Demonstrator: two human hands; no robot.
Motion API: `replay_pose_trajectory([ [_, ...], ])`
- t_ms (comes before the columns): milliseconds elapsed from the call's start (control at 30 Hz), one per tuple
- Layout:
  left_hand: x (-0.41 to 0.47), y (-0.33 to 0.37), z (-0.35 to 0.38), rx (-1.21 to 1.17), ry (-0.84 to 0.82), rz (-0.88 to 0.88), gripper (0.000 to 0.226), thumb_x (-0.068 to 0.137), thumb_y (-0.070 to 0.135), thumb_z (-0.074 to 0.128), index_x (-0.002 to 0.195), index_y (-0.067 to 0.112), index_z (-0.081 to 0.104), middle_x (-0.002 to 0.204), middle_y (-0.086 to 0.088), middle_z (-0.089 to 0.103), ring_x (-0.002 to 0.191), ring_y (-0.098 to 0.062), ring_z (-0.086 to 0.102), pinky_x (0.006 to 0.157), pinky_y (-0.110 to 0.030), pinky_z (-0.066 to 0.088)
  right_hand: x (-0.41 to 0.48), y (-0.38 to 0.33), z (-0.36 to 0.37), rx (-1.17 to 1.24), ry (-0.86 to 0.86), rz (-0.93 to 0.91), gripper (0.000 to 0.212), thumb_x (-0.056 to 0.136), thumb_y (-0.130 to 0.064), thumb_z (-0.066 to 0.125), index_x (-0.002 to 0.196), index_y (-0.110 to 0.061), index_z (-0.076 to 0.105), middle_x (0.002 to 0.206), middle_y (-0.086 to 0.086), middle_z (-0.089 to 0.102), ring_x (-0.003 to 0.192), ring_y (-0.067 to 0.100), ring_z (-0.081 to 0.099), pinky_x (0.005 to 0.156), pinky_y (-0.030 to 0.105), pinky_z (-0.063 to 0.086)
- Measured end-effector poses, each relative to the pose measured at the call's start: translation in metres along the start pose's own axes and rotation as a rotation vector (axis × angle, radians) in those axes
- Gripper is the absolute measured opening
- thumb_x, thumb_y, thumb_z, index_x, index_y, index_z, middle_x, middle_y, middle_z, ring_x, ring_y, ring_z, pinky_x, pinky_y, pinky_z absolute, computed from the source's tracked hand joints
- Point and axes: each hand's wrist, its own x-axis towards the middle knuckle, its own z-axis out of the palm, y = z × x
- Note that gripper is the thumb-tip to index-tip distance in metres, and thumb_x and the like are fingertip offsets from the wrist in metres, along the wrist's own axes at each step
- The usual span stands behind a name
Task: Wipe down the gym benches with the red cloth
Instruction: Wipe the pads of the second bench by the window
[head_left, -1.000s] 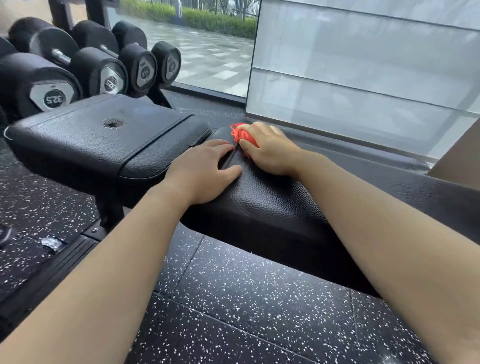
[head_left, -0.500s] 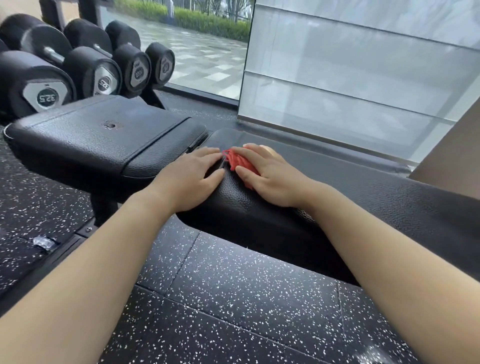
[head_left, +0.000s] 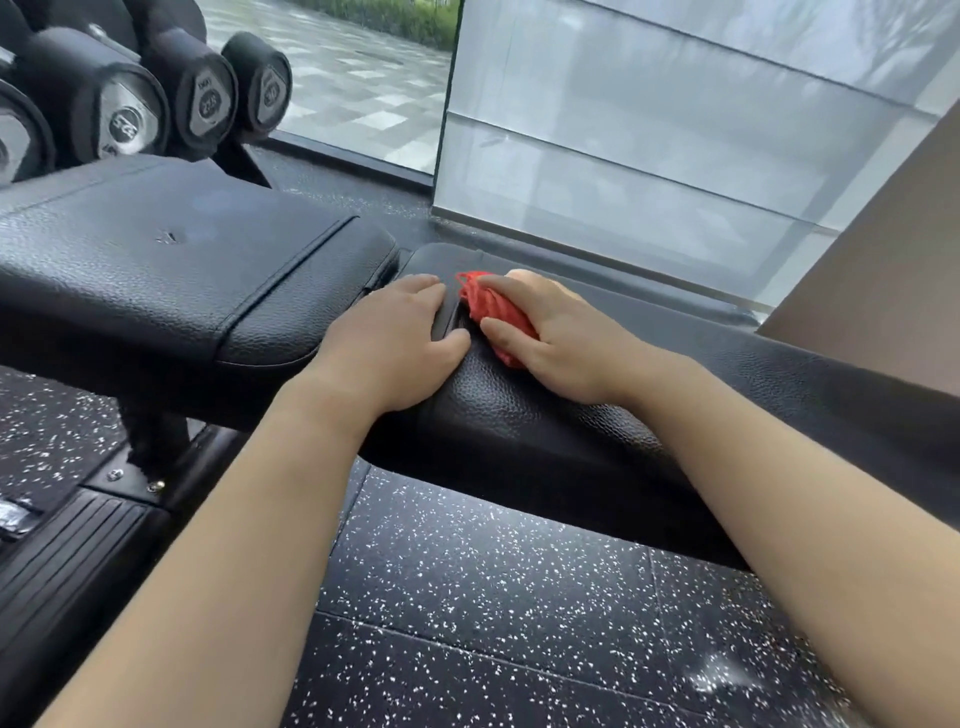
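Several black round-ended dumbbells with grey metal end plates (head_left: 208, 98) sit on a rack at the far left. Just in front of them lies a wide black textured-leather seat pad (head_left: 182, 270) with a stitched seam across its right part. Below it, at the near left, a black ribbed foot plate (head_left: 62, 551) rests on the black rubber floor flecked with white (head_left: 493, 597).

The left hand (head_left: 395, 343) lies palm down with its fingers straight and relaxed, holding nothing. It rests on the left end of a long black textured-leather back pad (head_left: 779, 374), with its fingertips at the narrow gap between the two pads.

Just right of it, the bunched red cloth (head_left: 493, 317) sits on the left end of the back pad. The right hand (head_left: 561, 338) grips the cloth, thumb on the near side and fingers curled over the far side, holding it down on the leather. The two hands are just beside each other, not touching.

Beyond the back pad, at the far right, stands a frosted glass panel with horizontal bands (head_left: 649, 130).
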Motion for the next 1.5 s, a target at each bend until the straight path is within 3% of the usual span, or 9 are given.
replay_pose_trajectory([
  [267,-0.004,0.000,0.000,0.024,0.010,0.002,0.054,0.092,0.045,0.042,0.140,0.019,0.041,0.152,0.009,0.030,0.138,-0.014,0.031,0.113,-0.034,0.027,0.015,0.008,0.003,0.045,0.003,-0.033,0.045,0.096,-0.039,0.043,0.137,-0.021,0.039,0.128,0.005,0.048,0.123,0.020,0.038,0.108,0.031,0.026],
  [367,-0.012,-0.003,-0.004,0.015,-0.005,-0.001,0.058,0.091,0.050,0.043,0.141,0.021,0.040,0.152,0.010,0.030,0.139,-0.009,0.028,0.115,-0.032,0.023,0.031,0.016,0.003,0.058,-0.011,-0.114,0.044,0.096,-0.037,0.044,0.136,-0.018,0.041,0.128,0.009,0.050,0.124,0.024,0.040,0.108,0.035,0.026],
  [600,0.000,0.001,-0.018,0.222,-0.090,-0.237,0.075,0.086,0.060,0.043,0.146,0.018,0.027,0.154,0.002,0.026,0.143,-0.016,0.019,0.118,-0.040,0.012,0.091,0.044,0.010,0.013,-0.098,-0.174,0.054,0.094,-0.047,0.041,0.141,-0.020,0.034,0.139,0.010,0.040,0.132,0.028,0.033,0.113,0.037,0.021],
  [700,0.014,0.004,-0.020,0.262,-0.156,-0.263,0.076,0.086,0.063,0.040,0.145,0.017,0.030,0.152,0.001,0.030,0.143,-0.017,0.020,0.117,-0.043,0.013,0.114,0.048,0.017,-0.012,-0.123,-0.192,0.056,0.094,-0.050,0.038,0.141,-0.021,0.034,0.140,0.014,0.039,0.132,0.031,0.033,0.113,0.039,0.022],
  [800,0.022,0.002,-0.020,0.270,-0.182,-0.276,0.089,0.074,0.073,0.029,0.145,0.021,0.031,0.152,0.000,0.031,0.143,-0.014,0.019,0.118,-0.042,0.012,0.131,0.046,0.020,-0.024,-0.153,-0.170,0.057,0.092,-0.054,0.037,0.139,-0.022,0.034,0.140,0.016,0.040,0.130,0.034,0.035,0.111,0.042,0.026],
  [967,0.022,-0.008,-0.016,0.283,-0.184,-0.235,0.080,0.086,0.069,0.032,0.148,0.019,0.025,0.155,0.002,0.026,0.145,-0.012,0.011,0.118,-0.036,0.005,0.130,0.037,0.016,-0.021,-0.144,-0.105,0.056,0.093,-0.053,0.040,0.140,-0.024,0.034,0.139,0.016,0.041,0.129,0.035,0.037,0.109,0.040,0.029],
  [1233,0.028,-0.040,-0.043,0.293,-0.169,-0.014,0.088,0.078,0.072,0.027,0.146,0.015,0.030,0.153,0.002,0.028,0.141,-0.014,0.023,0.116,-0.046,0.019,0.072,0.006,0.010,0.018,-0.014,-0.146,0.043,0.095,-0.032,0.048,0.135,-0.016,0.045,0.133,0.011,0.049,0.126,0.024,0.039,0.107,0.031,0.024],
  [1500,0.029,-0.074,-0.041,0.309,-0.230,0.115,0.072,0.088,0.064,0.026,0.147,0.024,0.025,0.158,0.008,0.013,0.145,-0.010,0.008,0.117,-0.045,0.008,0.106,-0.017,0.017,-0.100,-0.046,0.064,0.044,0.098,-0.032,0.041,0.137,-0.013,0.041,0.131,0.015,0.048,0.125,0.028,0.040,0.106,0.032,0.024],
])
